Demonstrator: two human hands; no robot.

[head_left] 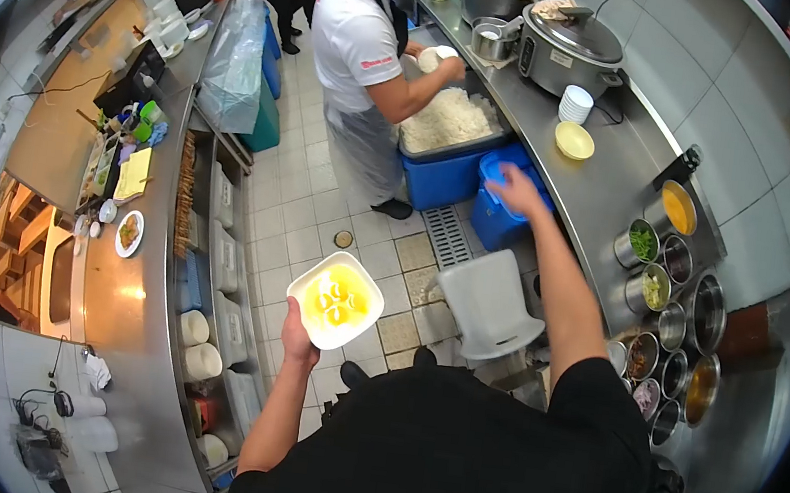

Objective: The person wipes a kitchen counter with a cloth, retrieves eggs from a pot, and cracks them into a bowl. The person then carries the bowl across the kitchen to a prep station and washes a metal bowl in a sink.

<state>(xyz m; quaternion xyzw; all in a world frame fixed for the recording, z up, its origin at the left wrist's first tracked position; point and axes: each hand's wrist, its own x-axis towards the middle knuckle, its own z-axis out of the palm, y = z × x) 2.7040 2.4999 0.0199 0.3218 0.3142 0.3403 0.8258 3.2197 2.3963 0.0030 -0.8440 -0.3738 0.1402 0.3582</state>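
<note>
My left hand [299,335] grips the near left edge of a white square bowl [312,274] and holds it over the floor. Yellow liquid [340,301] with bright reflections on it fills the bowl's bottom. My right hand [516,192] is stretched forward above a blue bin [495,221], beside the right counter's edge. Its fingers are apart and nothing shows in them. On that counter, ahead and to the right of this hand, stand a yellow bowl [575,141] and a stack of small white bowls [575,103].
A co-worker [355,38] stands ahead by a tub of rice [448,121], holding a white bowl. Metal containers [649,287] line the right counter near a rice cooker [569,57]. A grey plastic chair [489,301] stands below my right arm. The left counter [142,286] bears a plate of food.
</note>
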